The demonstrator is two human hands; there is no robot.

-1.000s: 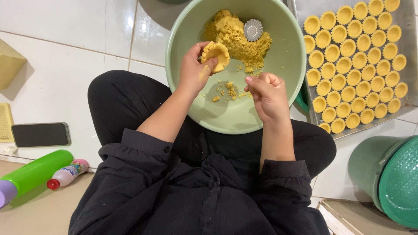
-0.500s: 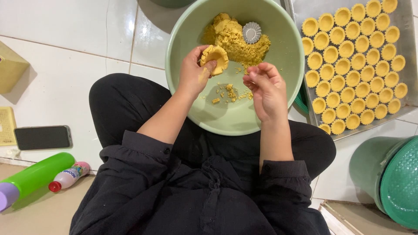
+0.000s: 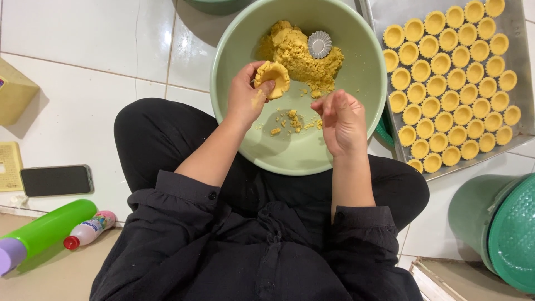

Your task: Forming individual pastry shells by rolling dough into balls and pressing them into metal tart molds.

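A small round cup of yellow dough (image 3: 273, 78), rough-edged and pressed into a shallow shell shape, sits in the left hand (image 3: 249, 96), whose thumb lies over its lower rim while the fingers curl behind it; the hand is closed around the shell and holds it above the inside of a wide, smooth, pale green bowl (image 3: 356, 120). The right hand (image 3: 341, 120) hovers just beside it over the bowl's floor, fingers bent inward and bunched together at the tips (whether they pinch a bit of dough I cannot tell). Below both hands, loose crumbs (image 3: 292, 120) dot the bowl's glossy bottom. At the far side of the bowl lies a coarse, crumbly mound of the same yellow dough (image 3: 295, 53), and on it rests a small fluted metal tart mould (image 3: 319, 44), shiny and round. To the right of the bowl, a flat metal tray (image 3: 390, 14) carries close diagonal rows of finished tart shells (image 3: 451, 83), each round with a crimped rim. The bowl rests against the black-clad legs of the seated person, on white glazed floor tiles (image 3: 83, 50). Farther left lie a dark phone (image 3: 56, 180), a bright green cylindrical bottle (image 3: 47, 228) and a small red-capped bottle (image 3: 89, 229); at lower right stands a green plastic bucket (image 3: 473, 214).
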